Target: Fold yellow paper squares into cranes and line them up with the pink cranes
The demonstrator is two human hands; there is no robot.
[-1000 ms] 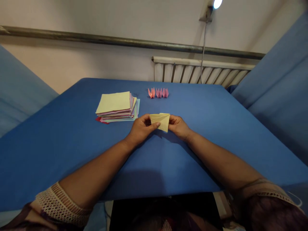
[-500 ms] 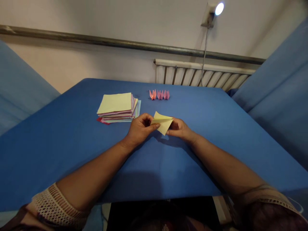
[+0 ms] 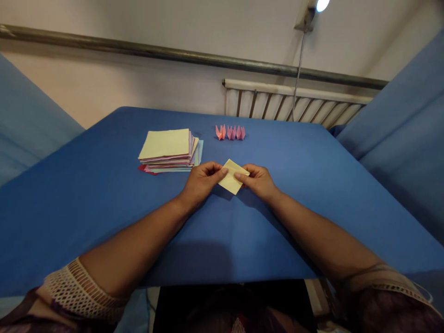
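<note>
While the left hand (image 3: pixel 202 181) and right hand (image 3: pixel 259 181) pinch the folded yellow paper (image 3: pixel 231 184) over the worktop (image 3: pixel 291 157), some fingers (image 3: pixel 251 167) are partly hidden behind it, and the bright light (image 3: pixel 322 4) above is cut off at the view's edge.

1. The only view looks from the person's head, above the near edge of the blue tabletop (image 3: pixel 298 152), facing twelve o'clock and tilted down.
2. It is close: the left forearm (image 3: pixel 138 245) enters from eight o'clock, the right forearm (image 3: pixel 319 231) from four.
3. Its far reach takes in the metal pipe (image 3: pixel 194 54) at twelve and radiator (image 3: pixel 267 88) between one and two.
</note>
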